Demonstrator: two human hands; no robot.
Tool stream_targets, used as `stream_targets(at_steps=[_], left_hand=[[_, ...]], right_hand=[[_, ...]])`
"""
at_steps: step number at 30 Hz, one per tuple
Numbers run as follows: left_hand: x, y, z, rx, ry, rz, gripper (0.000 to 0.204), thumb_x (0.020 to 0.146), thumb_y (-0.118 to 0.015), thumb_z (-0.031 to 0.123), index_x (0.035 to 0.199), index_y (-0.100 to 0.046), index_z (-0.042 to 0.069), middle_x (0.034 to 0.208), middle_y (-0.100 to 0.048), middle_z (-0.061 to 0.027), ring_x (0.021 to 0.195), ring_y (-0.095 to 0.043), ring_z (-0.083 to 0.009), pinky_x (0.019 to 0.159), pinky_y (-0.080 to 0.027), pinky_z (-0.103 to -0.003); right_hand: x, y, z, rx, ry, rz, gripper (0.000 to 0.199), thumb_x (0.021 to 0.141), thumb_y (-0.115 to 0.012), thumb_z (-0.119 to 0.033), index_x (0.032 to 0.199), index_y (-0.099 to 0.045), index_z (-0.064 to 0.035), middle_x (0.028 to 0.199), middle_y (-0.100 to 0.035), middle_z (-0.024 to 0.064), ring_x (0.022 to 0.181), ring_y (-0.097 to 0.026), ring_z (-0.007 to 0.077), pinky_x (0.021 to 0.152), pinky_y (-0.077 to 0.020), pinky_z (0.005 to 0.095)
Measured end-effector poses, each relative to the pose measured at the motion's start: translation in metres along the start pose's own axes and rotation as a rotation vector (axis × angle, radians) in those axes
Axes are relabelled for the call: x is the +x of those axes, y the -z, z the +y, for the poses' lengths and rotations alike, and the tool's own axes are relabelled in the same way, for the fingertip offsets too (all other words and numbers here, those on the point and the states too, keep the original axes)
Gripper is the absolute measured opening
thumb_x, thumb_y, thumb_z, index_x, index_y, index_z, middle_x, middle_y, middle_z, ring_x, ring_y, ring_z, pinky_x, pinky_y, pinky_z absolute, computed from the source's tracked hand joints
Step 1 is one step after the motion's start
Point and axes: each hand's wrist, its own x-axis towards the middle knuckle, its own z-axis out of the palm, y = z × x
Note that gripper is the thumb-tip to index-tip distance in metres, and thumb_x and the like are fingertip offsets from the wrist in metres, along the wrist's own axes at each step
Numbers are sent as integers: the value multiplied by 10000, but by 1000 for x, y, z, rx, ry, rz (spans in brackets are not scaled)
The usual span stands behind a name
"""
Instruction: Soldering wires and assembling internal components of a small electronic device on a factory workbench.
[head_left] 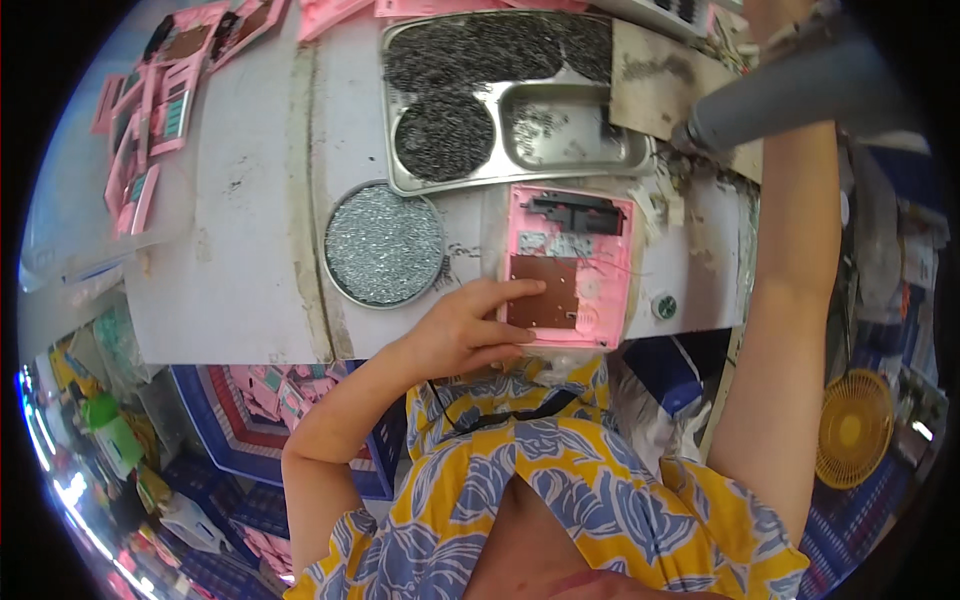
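A pink plastic casing point(616, 270) lies open side up near the front edge of the table. Inside it are a brown board point(550, 300), a black plastic part point(572, 212) along the top and thin wires. My left hand point(462, 325) grips the casing's lower left corner, one finger reaching over onto the board and the others at the edge. My right forearm point(795, 230) stretches far up the right side. The right hand lies out of sight past the top edge, and a grey cylindrical tool point(800, 95) crosses in front of that arm.
A metal tray point(490, 182) of dark screws stands behind the casing, with a round dish point(383, 245) of silvery small parts to its left. Pink casings point(150, 110) pile up at far left. Below the table sits a blue crate point(225, 440); a small green round part point(664, 306) lies right.
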Motion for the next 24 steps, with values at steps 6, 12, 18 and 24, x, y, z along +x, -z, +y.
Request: stream_targets(at_steps=[6, 12, 18, 24], left_hand=[[3, 0, 2, 23, -10, -9, 266, 776, -827, 173, 1033, -777, 127, 1471, -565, -134, 1169, -614, -352, 959, -504, -440], [1, 3, 5, 4, 41, -61, 292, 783, -827, 148, 1073, -794, 130, 1482, -550, -187, 1311, -556, -387, 1063, -450, -466], [0, -1, 5, 64, 9, -10, 283, 779, -820, 159, 1057, -778, 129, 1489, -552, -137, 1225, -594, -359, 993, -490, -446], [0, -4, 2, 63, -15, 0, 281, 780, -817, 165, 1056, -775, 133, 1492, -549, -135, 1222, -597, -353, 986, -493, -443]], right_hand=[[-289, 60, -121, -274, -499, 193, 219, 935, -719, -85, 1136, -664, -19, 997, -655, 15, 845, -588, 99, 757, -485, 242], [-368, -34, -173, -545, -229, -352, 213, 779, -792, -1, 962, -703, -62, 863, -678, 70, 765, -580, 265, 684, -468, 343], [-360, -25, -169, -689, -99, -276, 201, 767, -798, 5, 934, -706, -61, 846, -675, 71, 776, -578, 282, 693, -468, 380], [-374, -30, -169, -653, -271, -432, 181, 770, -802, -66, 925, -708, -72, 875, -686, 47, 857, -591, 260, 738, -443, 379]])
